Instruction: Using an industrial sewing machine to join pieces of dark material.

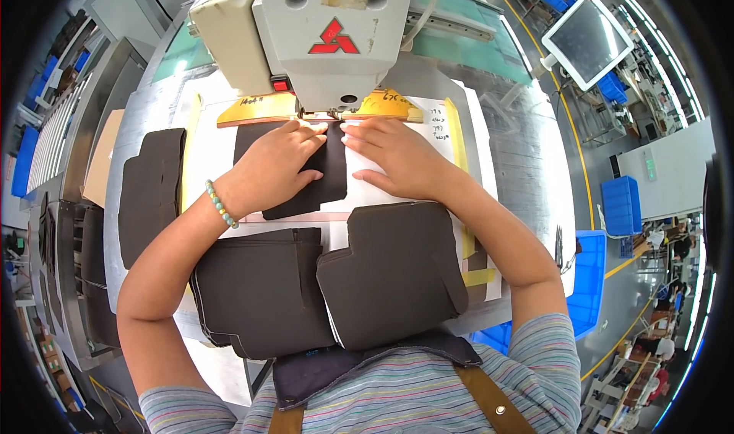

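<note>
My left hand (283, 162) lies on a dark brown cut piece (329, 182) under the head of a white sewing machine (329, 44), fingers extended toward the needle area. My right hand (382, 155) rests flat at the piece's right edge and the white work surface, its fingertips near the needle. A yellow guide strip (252, 109) runs behind both hands. Two stacks of dark pieces, one at lower left (256, 289) and one at lower right (390, 273), lie between my forearms. Another stack (149, 197) sits left of my left wrist.
Blue bins (621, 204) stand right of the metal table (524, 182). A tilted screen (587, 38) is at upper right. A cream housing (225, 29) adjoins the machine head. Racks (53, 166) and cardboard (107, 155) are at left, and other workstations line the far right.
</note>
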The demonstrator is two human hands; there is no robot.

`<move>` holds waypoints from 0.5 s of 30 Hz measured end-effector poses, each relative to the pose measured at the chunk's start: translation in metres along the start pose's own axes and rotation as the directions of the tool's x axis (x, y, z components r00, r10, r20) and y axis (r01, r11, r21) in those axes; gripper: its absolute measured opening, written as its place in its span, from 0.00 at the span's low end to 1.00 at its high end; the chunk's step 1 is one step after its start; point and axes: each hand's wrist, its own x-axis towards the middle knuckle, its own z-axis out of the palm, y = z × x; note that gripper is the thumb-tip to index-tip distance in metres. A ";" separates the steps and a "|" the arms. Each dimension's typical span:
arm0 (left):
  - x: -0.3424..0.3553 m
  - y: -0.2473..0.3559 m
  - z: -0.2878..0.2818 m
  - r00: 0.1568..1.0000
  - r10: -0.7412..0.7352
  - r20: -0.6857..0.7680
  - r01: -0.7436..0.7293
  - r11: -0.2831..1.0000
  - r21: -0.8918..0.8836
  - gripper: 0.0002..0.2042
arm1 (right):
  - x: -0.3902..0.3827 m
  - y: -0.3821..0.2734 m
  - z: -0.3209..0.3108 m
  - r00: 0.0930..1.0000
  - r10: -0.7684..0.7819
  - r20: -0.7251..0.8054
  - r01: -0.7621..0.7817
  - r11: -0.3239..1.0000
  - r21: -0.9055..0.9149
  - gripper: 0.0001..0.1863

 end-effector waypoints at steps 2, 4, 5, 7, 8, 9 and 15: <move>-0.003 -0.001 0.002 1.000 0.003 -0.028 -0.003 1.000 0.016 0.28 | 0.000 -0.002 -0.001 1.000 -0.004 -0.012 0.004 1.000 0.000 0.28; -0.005 -0.004 0.002 0.999 0.021 -0.041 -0.021 1.000 0.016 0.27 | 0.004 -0.006 -0.002 0.999 0.038 0.028 -0.038 0.999 -0.015 0.29; -0.005 -0.003 0.002 0.998 0.036 -0.058 -0.035 0.999 0.012 0.27 | 0.002 -0.005 -0.003 0.999 0.038 0.027 -0.037 0.999 -0.016 0.29; -0.011 -0.006 -0.002 0.999 0.018 -0.027 -0.020 0.997 -0.068 0.27 | -0.006 0.000 -0.005 1.000 0.006 0.006 -0.005 1.000 -0.010 0.25; -0.018 -0.010 -0.006 1.000 -0.002 0.008 0.003 0.989 -0.145 0.27 | -0.010 0.000 -0.008 1.000 0.001 0.003 -0.001 1.000 -0.007 0.25; -0.023 -0.012 -0.010 1.000 0.002 0.010 -0.001 0.989 -0.145 0.27 | -0.018 0.003 -0.013 0.999 0.046 -0.013 -0.045 0.998 0.049 0.23; -0.078 -0.019 -0.046 0.904 -0.423 0.058 0.358 0.678 -0.642 0.23 | -0.054 -0.016 -0.036 0.919 0.394 -0.036 -0.292 0.736 0.611 0.15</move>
